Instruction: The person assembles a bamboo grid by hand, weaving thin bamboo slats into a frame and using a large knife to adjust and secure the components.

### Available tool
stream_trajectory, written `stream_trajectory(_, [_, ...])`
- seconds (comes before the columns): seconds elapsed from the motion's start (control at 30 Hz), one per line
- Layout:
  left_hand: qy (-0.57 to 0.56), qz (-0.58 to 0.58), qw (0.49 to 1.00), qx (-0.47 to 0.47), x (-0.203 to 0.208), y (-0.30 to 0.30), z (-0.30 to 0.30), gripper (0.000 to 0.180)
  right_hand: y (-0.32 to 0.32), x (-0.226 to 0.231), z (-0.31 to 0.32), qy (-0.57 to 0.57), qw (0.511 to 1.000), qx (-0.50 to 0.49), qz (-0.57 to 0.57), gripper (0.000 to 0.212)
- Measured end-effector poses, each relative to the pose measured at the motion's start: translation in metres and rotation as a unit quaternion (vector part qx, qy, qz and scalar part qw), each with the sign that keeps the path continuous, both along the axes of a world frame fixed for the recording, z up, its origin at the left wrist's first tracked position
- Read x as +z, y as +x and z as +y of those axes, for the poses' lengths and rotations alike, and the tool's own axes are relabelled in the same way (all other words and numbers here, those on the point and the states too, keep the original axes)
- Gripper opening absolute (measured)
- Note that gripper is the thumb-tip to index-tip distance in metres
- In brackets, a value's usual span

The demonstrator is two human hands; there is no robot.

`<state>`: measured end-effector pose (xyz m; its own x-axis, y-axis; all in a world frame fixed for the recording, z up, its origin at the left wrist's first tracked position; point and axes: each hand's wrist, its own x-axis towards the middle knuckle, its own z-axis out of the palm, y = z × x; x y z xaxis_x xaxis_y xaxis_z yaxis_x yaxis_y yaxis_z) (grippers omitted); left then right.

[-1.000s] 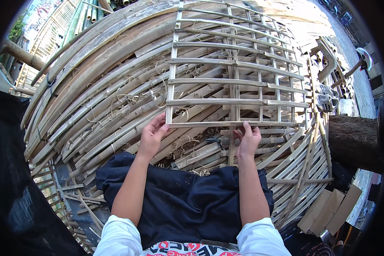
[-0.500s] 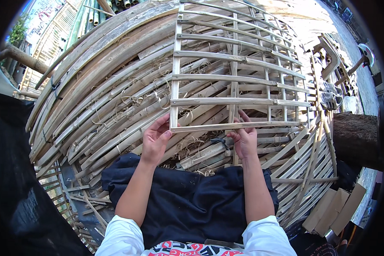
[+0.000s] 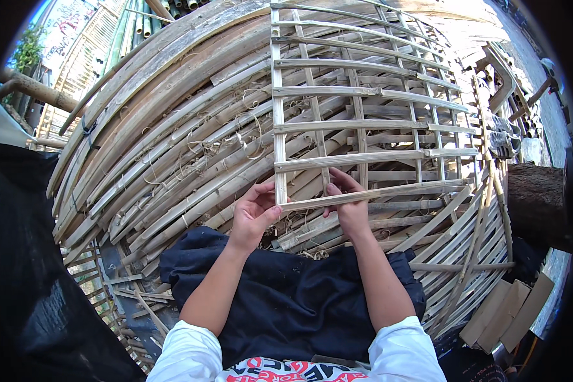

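Observation:
A lattice panel of pale split-bamboo slats [image 3: 382,155] stands in front of me, its near edge raised over my lap and its far part reaching over a heap of slats. My left hand [image 3: 254,216] is closed on its near left corner, thumb on the near side. My right hand [image 3: 350,207] grips the near crosswise slat a little further right, fingers reaching behind it. Those fingertips meet the lower end of a slanting upright slat [image 3: 313,105], which runs up the panel. Dark cloth [image 3: 293,305] covers my lap beneath both hands.
Long curved bamboo strips with thin shavings [image 3: 191,127] fill the left and middle. More slats fan out at lower right [image 3: 465,254]. A thick log [image 3: 535,207] and folded cardboard [image 3: 496,315] lie at right. Black sheeting [image 3: 32,254] hangs at left.
My right hand has shifted left, closer to my left hand. The slanting upright slat now shows separately beside it. The view has turned slightly, and the panel's near edge tilts more.

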<state>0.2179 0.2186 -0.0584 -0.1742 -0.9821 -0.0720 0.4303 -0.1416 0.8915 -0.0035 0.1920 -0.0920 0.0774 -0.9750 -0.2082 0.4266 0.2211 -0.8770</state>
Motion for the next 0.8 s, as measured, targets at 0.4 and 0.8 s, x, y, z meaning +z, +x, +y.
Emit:
stream_trajectory(0.4, [0.041, -0.053, 0.998, 0.015, -0.025, 0.000, -0.005, 0.040, 0.011, -0.009, 0.009, 0.068, 0.991, -0.001, -0.118, 0.060])
stream_trajectory(0.8, [0.043, -0.074, 0.996, 0.018, -0.036, -0.015, -0.004, 0.043, 0.011, -0.025, 0.009, 0.068, 0.992, -0.002, -0.110, 0.071])
